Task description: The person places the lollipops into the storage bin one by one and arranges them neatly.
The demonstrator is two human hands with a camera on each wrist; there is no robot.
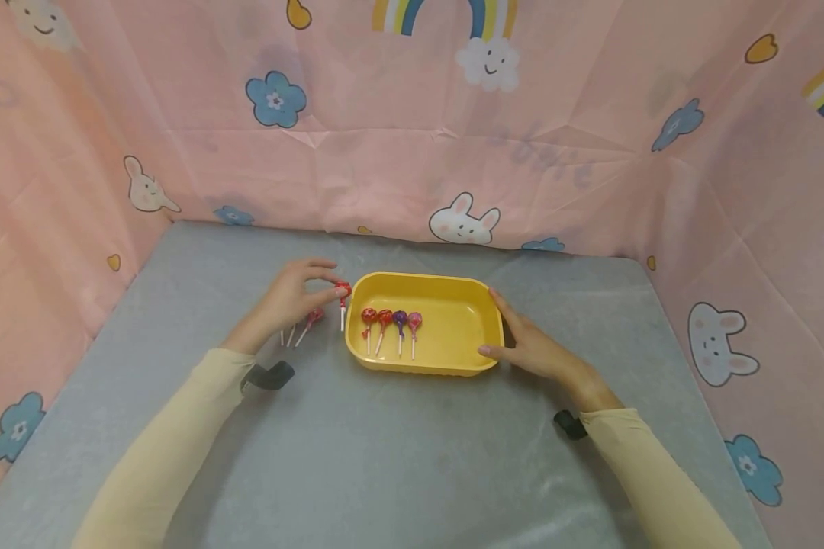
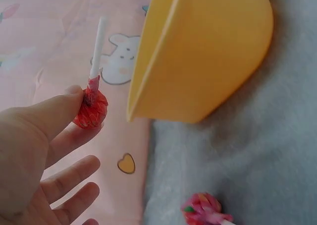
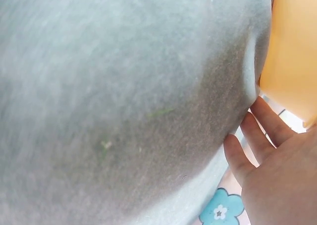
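Note:
My left hand (image 1: 291,296) is just beyond the left rim of a yellow plastic tub (image 1: 419,367). Between thumb and forefinger it pinches a red-wrapped lollipop (image 2: 91,110) by the candy end. In the left wrist view the white stick points up, and the other fingers are spread. Inside the tub, four-sided with rounded corners, lie several lollipops (image 1: 384,317) in a row, red, purple and pink. At the tub's right end, my right hand (image 1: 539,349) grips the rim, thumb over the edge. Its other fingers extend along the outside.
A few more lollipops (image 1: 314,315) lie on the grey cloth (image 1: 412,457) under and beside my left hand, partly hidden by it. Pink printed curtains (image 1: 384,168) enclose the table at the back and both sides. Dark straps (image 1: 271,376) show at the wrists.

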